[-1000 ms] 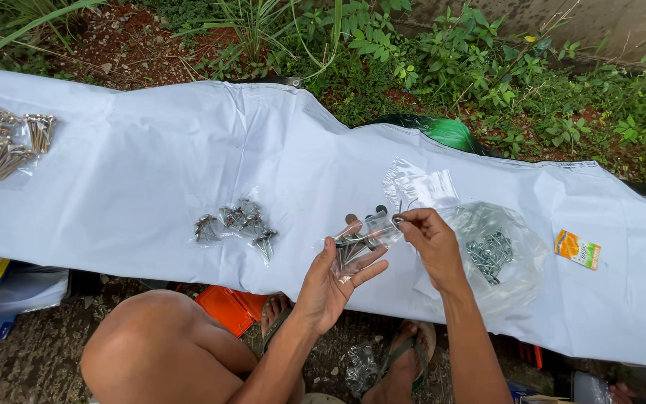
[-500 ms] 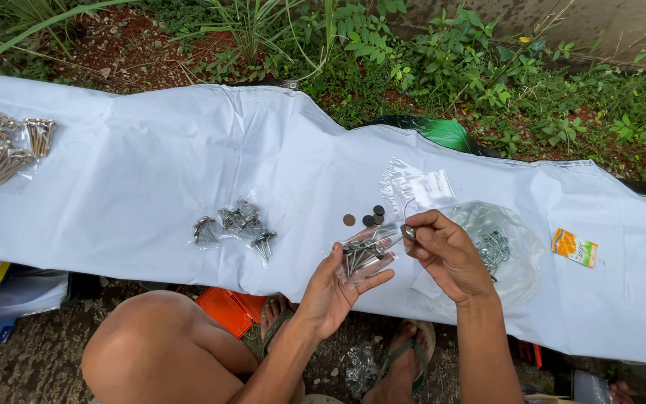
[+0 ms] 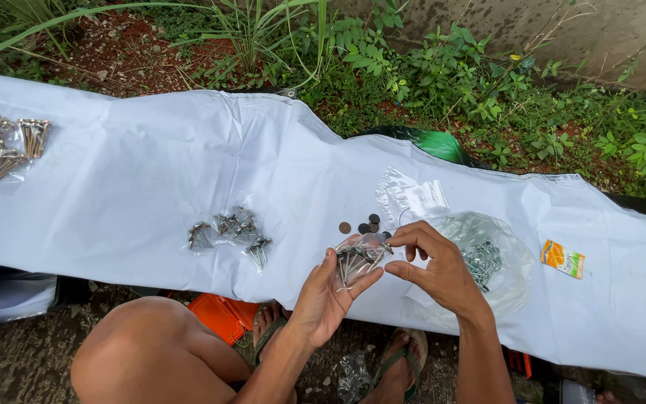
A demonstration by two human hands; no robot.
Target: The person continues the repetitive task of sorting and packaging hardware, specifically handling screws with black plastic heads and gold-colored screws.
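My left hand (image 3: 328,296) cradles a small clear plastic bag of metal screws (image 3: 359,257) over the near edge of the white sheet (image 3: 128,187). My right hand (image 3: 434,265) pinches the open top of that bag with thumb and fingers. Just behind the bag, a few small dark round washers (image 3: 364,225) lie on the sheet. A larger clear bag of loose screws (image 3: 486,258) sits right of my right hand. A stack of empty small clear bags (image 3: 415,198) lies beyond it.
Several filled small screw bags (image 3: 228,231) lie left of centre. Bags of long nails (image 3: 0,142) rest at the far left. An orange packet (image 3: 562,259) sits at the right. Plants and soil lie beyond the sheet; my knee (image 3: 151,352) and sandalled feet are below.
My hands have drawn slightly toward me with the small bag. The washers, hidden behind my fingers a second ago, now show on the sheet. My right fingers have closed on the bag's top.
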